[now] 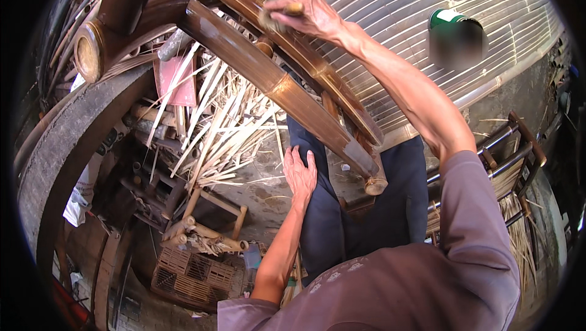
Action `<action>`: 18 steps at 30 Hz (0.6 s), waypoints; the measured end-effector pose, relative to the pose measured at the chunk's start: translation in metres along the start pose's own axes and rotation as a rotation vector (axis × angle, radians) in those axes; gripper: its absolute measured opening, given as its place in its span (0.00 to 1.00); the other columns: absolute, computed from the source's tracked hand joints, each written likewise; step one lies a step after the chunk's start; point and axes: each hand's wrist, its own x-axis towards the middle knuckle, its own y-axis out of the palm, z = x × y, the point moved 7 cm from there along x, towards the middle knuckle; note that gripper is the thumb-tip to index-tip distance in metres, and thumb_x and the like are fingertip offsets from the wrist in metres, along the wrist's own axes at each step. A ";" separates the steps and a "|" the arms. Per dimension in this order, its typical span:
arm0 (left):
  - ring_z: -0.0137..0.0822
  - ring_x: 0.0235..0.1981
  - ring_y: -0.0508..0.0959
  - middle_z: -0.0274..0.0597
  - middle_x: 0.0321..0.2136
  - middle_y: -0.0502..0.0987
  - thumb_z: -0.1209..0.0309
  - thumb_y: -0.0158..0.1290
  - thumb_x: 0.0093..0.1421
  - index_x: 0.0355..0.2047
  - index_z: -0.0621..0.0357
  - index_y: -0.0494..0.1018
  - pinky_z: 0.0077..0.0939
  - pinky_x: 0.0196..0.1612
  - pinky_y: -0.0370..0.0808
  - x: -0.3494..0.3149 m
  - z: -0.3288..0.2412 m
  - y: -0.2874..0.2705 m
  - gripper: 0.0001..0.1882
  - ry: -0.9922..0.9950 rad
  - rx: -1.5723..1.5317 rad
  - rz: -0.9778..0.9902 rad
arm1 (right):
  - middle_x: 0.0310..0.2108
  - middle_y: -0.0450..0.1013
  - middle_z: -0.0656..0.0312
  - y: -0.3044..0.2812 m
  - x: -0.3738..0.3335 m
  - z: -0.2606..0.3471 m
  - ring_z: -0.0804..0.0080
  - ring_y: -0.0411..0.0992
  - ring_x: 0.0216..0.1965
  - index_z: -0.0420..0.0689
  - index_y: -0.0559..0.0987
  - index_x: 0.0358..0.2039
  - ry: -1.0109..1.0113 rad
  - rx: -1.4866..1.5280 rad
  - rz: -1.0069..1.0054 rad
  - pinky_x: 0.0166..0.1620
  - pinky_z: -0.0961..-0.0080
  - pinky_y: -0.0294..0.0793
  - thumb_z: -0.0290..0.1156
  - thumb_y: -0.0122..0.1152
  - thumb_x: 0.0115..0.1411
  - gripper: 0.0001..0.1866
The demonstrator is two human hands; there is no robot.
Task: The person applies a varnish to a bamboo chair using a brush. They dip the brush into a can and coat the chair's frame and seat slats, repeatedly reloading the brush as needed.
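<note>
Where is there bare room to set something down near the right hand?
The slatted bamboo surface has bare slats between the right hand and the green can, and more above the can. It is crowded left of the thick brown bamboo poles, where pale bamboo strips lie heaped.

The right hand (pixel 317 17) held a brush (pixel 271 23) against a bamboo frame (pixel 284 91); the left hand (pixel 299 171) lay on a leg (pixel 320 215); a green can (pixel 447 17) stood on slats (pixel 378 32).

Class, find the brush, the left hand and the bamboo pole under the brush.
Brush (pixel 272 24): head view, on its bristles.
Left hand (pixel 301 175): head view, on its back.
Bamboo pole (pixel 312 64): head view, near mid-length.
</note>
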 end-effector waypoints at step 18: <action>0.55 0.63 0.62 0.58 0.62 0.63 0.54 0.45 0.67 0.59 0.62 0.66 0.46 0.65 0.57 -0.007 0.012 0.012 0.28 -0.034 -0.007 0.038 | 0.33 0.79 0.52 0.069 -0.363 0.055 0.54 0.78 0.28 0.56 0.80 0.49 0.568 0.281 0.415 0.31 0.64 0.78 0.34 0.59 0.61 0.15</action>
